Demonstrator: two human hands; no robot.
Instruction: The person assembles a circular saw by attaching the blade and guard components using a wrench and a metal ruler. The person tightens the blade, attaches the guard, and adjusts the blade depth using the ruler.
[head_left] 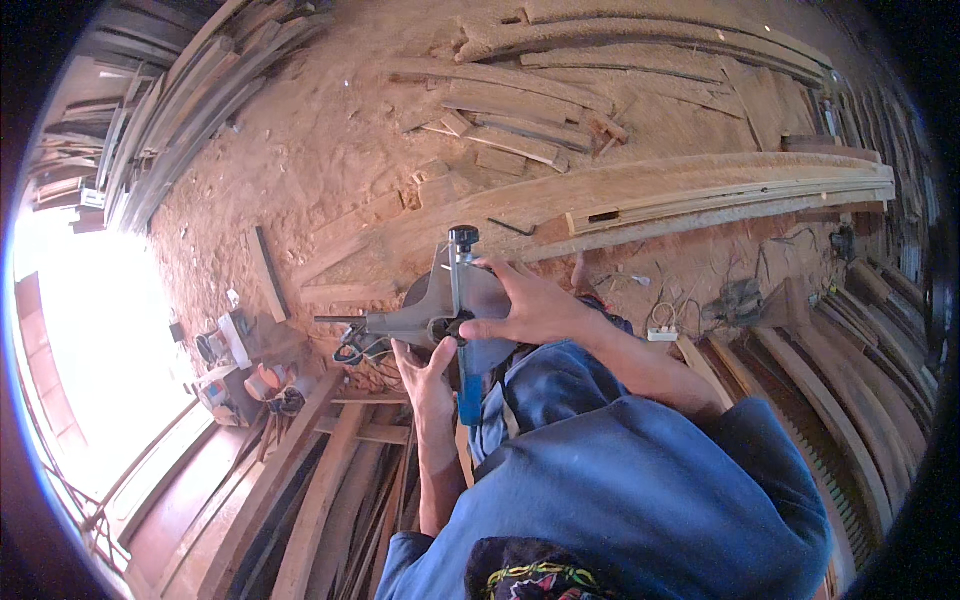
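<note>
In front of my body is a grey metal power tool [400, 321] with a rounded, guard-like housing and a cable near its left end. A silver bar [460, 285] crosses it, topped by a black knob [463, 237]. Below the bar, a blue strip-like part [470, 393] points toward my lap. My right hand [530, 303] grips the housing from the right, thumb at the dark fitting in the middle and fingers near the bar. From below, my left hand [428, 375] holds the underside, its thumb beside that same fitting. The tool's underside is hidden.
Wooden boards [730, 205] lie across the sawdust-covered ground ahead, with an L-shaped metal rod [511, 227] nearby. Timber stacks [180, 120] stand at far left and along the right. A white power strip [661, 334] with cords sits at right. Beams [320, 500] lie at lower left.
</note>
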